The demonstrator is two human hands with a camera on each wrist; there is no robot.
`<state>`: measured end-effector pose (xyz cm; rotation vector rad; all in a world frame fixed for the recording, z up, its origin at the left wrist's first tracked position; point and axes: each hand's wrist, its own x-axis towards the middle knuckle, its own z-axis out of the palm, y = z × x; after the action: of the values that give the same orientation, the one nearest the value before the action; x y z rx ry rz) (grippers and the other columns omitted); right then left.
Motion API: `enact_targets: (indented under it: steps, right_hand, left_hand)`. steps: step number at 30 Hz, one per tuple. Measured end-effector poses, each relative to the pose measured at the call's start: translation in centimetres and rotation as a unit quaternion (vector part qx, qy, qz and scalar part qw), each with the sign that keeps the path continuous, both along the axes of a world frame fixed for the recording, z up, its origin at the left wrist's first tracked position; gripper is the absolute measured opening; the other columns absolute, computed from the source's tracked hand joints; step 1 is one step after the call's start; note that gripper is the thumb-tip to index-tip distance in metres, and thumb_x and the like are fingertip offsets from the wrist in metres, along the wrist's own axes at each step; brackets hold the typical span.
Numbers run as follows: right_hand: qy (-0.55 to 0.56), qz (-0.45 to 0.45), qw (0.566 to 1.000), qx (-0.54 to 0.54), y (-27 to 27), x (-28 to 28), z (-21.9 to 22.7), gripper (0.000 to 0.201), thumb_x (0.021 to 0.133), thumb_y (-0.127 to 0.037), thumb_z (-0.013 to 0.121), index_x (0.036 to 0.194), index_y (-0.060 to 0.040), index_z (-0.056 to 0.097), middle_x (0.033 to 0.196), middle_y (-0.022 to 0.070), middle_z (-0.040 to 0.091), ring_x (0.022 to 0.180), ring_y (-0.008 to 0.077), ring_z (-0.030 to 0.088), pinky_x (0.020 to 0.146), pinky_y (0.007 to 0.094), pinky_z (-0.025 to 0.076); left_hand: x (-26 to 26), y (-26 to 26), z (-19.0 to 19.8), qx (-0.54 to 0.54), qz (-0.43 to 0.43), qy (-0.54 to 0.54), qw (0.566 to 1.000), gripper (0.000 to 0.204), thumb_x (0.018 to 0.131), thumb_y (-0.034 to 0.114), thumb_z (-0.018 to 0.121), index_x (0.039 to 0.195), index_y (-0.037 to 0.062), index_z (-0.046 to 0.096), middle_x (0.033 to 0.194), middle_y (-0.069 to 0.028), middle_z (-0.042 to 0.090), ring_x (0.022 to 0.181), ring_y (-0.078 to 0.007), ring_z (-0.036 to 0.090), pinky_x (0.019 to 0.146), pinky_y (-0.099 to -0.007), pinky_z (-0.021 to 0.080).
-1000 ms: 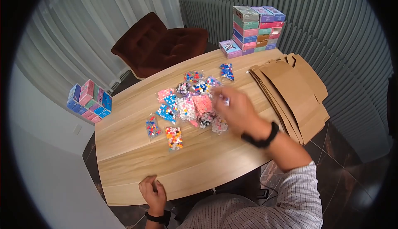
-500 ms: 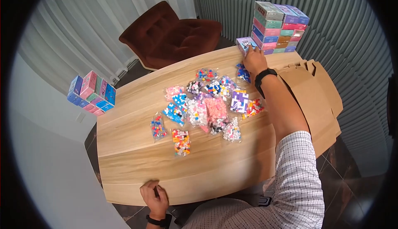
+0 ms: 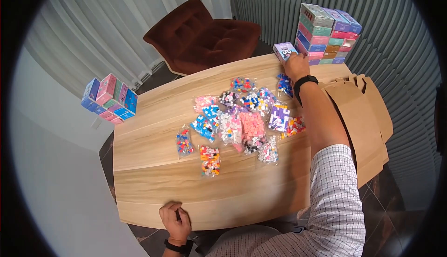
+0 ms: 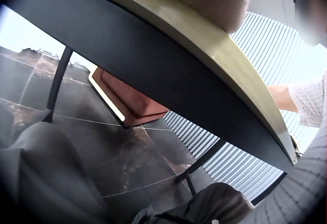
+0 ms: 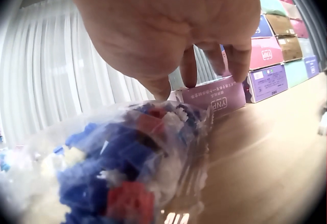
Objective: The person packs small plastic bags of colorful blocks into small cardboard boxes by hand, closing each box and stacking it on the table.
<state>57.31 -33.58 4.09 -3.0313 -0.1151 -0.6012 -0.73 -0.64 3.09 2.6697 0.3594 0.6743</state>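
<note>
My right hand [image 3: 296, 66] reaches to the table's far edge and grips a small light-purple box [image 3: 282, 50] with a character on its lid. In the right wrist view, thumb and fingers come down around the box [image 5: 217, 99], partly covering it. Just under that wrist lies a clear bag of blue, red and white building bricks [image 5: 115, 165]. My left hand [image 3: 175, 222] rests at the near table edge, fingers loosely curled around nothing. Between the hands spreads a group of brick bags, among them pink bricks [image 3: 252, 126] and a purple-and-white bag [image 3: 279, 118].
A tall stack of colourful boxes [image 3: 319, 38] stands right beside the gripped box. Flattened brown cardboard [image 3: 361, 122] lies along the right side, under the right forearm. A smaller box stack [image 3: 111, 98] stands at the left edge. Behind the table is a brown chair [image 3: 209, 38].
My right hand has moved from over the brick bags to the light-purple box at the far edge. The purple-and-white bag now shows among the others. My left hand stays at the near edge.
</note>
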Motion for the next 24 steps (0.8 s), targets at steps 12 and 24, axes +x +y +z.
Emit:
enact_targets:
  steps: [12,24]
  right_hand:
    - [-0.018,0.063,0.946,0.316,2.1,-2.5,3.0,0.066,0.079,-0.036,0.085,0.121,0.0096,0.064,0.128,0.0362,0.062,0.118,0.0502,0.062,0.103,0.0518,0.052]
    - [0.179,0.563,0.756,0.28,8.8,-33.2,8.5,0.049,0.082,-0.02,0.087,0.116,-0.0024,0.057,0.121,0.0237,0.059,0.11,0.043,0.061,0.095,0.0457,0.053]
  left_hand:
    - [-0.1,0.3,-0.2,0.019,-0.005,-0.012,1.0,0.021,0.086,-0.002,0.063,0.107,0.0018,0.067,0.107,-0.0186,0.065,0.102,-0.0384,0.059,0.093,-0.0474,0.047]
    - [-0.9,0.9,-0.1,-0.088,-0.07,0.015,0.994,0.1,0.07,0.021,0.097,0.151,-0.0033,0.043,0.143,-0.0239,0.054,0.121,-0.0415,0.057,0.108,-0.0468,0.046]
